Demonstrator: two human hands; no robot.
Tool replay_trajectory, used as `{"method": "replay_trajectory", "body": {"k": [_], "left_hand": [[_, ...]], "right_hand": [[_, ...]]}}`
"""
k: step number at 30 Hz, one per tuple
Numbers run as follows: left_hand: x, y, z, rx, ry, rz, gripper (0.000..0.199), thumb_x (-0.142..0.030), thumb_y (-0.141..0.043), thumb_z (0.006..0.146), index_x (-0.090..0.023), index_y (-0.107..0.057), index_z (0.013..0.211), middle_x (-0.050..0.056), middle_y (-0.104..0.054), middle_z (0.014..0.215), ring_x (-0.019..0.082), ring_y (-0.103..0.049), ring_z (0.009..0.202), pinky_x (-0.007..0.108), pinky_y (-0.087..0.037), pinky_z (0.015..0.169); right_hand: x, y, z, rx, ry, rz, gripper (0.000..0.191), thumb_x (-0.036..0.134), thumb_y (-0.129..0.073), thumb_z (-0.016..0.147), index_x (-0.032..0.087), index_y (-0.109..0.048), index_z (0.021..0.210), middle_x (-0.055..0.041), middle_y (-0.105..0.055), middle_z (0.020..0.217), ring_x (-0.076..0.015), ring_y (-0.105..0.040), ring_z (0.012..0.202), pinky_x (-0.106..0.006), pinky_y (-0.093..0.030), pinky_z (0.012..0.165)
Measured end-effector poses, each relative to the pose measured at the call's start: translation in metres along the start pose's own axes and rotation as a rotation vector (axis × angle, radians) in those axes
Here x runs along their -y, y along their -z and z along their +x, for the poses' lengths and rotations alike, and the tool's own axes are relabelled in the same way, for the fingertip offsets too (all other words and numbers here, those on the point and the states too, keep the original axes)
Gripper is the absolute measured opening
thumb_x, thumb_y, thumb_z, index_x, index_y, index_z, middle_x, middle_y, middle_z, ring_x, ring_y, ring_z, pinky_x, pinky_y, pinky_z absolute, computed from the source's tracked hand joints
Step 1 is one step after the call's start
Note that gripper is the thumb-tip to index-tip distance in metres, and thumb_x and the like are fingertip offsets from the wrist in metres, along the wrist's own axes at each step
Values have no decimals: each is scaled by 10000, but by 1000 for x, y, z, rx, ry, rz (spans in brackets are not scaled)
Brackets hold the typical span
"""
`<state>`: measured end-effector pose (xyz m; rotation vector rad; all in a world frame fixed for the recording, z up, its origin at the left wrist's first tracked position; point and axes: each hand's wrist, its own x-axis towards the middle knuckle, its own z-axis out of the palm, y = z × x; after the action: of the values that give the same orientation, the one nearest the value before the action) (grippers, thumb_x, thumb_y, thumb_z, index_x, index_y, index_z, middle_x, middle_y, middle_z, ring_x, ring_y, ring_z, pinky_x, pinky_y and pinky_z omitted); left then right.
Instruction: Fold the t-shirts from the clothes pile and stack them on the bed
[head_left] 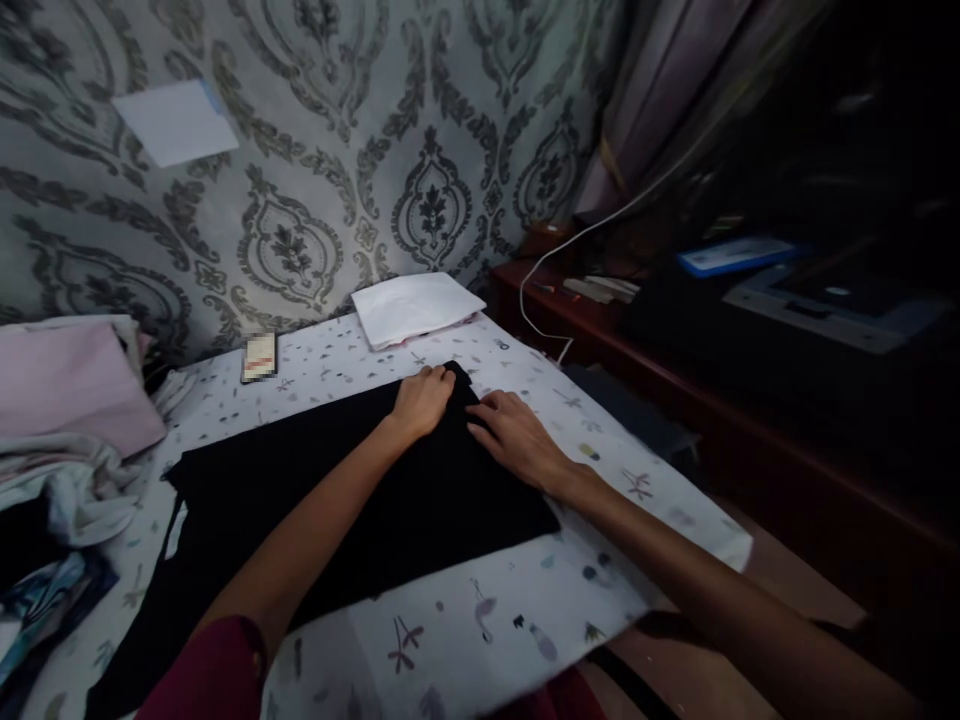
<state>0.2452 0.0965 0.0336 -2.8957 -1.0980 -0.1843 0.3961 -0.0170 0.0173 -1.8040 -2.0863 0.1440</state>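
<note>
Head view, looking forward and down over a printed sheet (pixel 495 600). Meeting at left a heap of clothes (pixel 82 480), bearing a pink folded cloth (pixel 71 385) and crowding the near end of a black garment (pixel 442 510). Including along the far side a small rectangular thing (pixel 259 358), blurring at its face, and a white folded cloth (pixel 416 308) just beyond the hands. Backing everything with ornate wallpaper (pixel 431 200), carrying a pale paper (pixel 176 122) at upper left. Bordering the right with dark reddish furniture (pixel 600 330), trailing a white cable (pixel 600 221) beside the sheet, supporting a blue-edged object (pixel 739 256) and fading into shadow.

Showing the black garment lying flat at the middle of the sheet, appearing matte, running nearly straight along the far and near sides, turning irregular at left beside a white tag (pixel 176 530).

Resting the left hand (pixel 425 398) near the far right corner of the garment, curving fingers over the fabric; not showing whether gripping. Keeping the right hand (pixel 517 435) loose and unclenched at the right edge, parting the fingers over the fabric.

Leaving printed strips visible nearer the viewer and rightward, ending in a corner above the floor (pixel 787 575).
</note>
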Motion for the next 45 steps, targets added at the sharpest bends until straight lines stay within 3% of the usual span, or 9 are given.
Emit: {"method": "replay_trajectory", "body": {"k": [4, 8, 14, 18, 22, 30, 39, 42, 45], "left_hand": [[5, 2, -3, -62, 91, -33, 259, -216, -374, 1021, -179, -613, 1115, 104, -659, 1125, 245, -634, 1029, 357, -527, 802], [8, -2, -8, -55, 4, -55, 220, -242, -425, 1014, -196, -634, 1064, 73, -666, 1078, 231, -623, 1027, 341, -514, 817], [13, -7, -9, -98, -60, -86, 216, -253, -428, 1014, -216, -640, 1028, 57, -658, 1012, 210, -614, 976, 321, -501, 811], [13, -5, -9, -138, -33, -113, 236, -269, -407, 1021, -213, -636, 1028, 59, -651, 1018, 209, -612, 975, 320, -497, 804], [11, -1, -11, -178, -5, -128, 233, -274, -415, 1019, -220, -641, 1038, 60, -647, 1025, 213, -603, 998, 321, -497, 808], [3, -3, -20, -109, -103, -113, 235, -239, -432, 1010, -207, -665, 1013, 60, -652, 1036, 214, -577, 1025, 325, -499, 845], [4, -2, -30, -34, -158, -195, 263, -227, -443, 991, -206, -639, 1164, 80, -669, 1164, 231, -590, 1092, 393, -495, 918], [11, 5, -32, -67, -89, -270, 269, -233, -421, 1002, -200, -615, 1185, 80, -675, 1162, 216, -610, 1088, 386, -493, 955], [27, 8, -37, -108, 69, -268, 334, -278, -399, 1018, -157, -557, 1287, 129, -628, 1319, 234, -565, 1244, 406, -436, 1075]], "right_hand": [[-4, -12, 37, 77, -45, -150, 425, 378, -457, 991, 233, -629, 1352, -177, -565, 1271, -347, -514, 1151, -509, -449, 973], [-21, -12, 61, 62, -202, -223, 437, 380, -452, 996, 229, -605, 1376, -194, -518, 1371, -378, -456, 1241, -533, -412, 1005], [-48, -11, 62, 6, -288, -146, 456, 397, -427, 1000, 252, -573, 1407, -155, -503, 1400, -351, -441, 1259, -517, -384, 1046], [-49, -11, 54, -99, -170, 23, 381, 322, -417, 987, 207, -688, 1228, -147, -557, 1326, -310, -483, 1220, -479, -403, 1035], [-45, -15, 55, 10, 17, 27, 388, 403, -454, 982, 213, -709, 1205, -145, -481, 1471, -331, -399, 1356, -518, -354, 1087], [-42, -22, 79, 173, -95, -134, 437, 325, -463, 984, 245, -565, 1401, -121, -345, 1617, -354, -263, 1491, -553, -275, 1155], [-55, -24, 88, -115, -102, 107, 437, 162, -345, 954, 174, -669, 1247, -131, -676, 1250, -257, -592, 1203, -445, -442, 1056], [-36, -25, 95, -195, -23, 133, 457, 164, -322, 956, 148, -653, 1270, -144, -647, 1318, -259, -556, 1280, -439, -426, 1094], [-14, -31, 100, -104, 127, 88, 495, 215, -305, 990, 114, -539, 1414, -146, -502, 1510, -237, -399, 1444, -424, -336, 1183]]}}
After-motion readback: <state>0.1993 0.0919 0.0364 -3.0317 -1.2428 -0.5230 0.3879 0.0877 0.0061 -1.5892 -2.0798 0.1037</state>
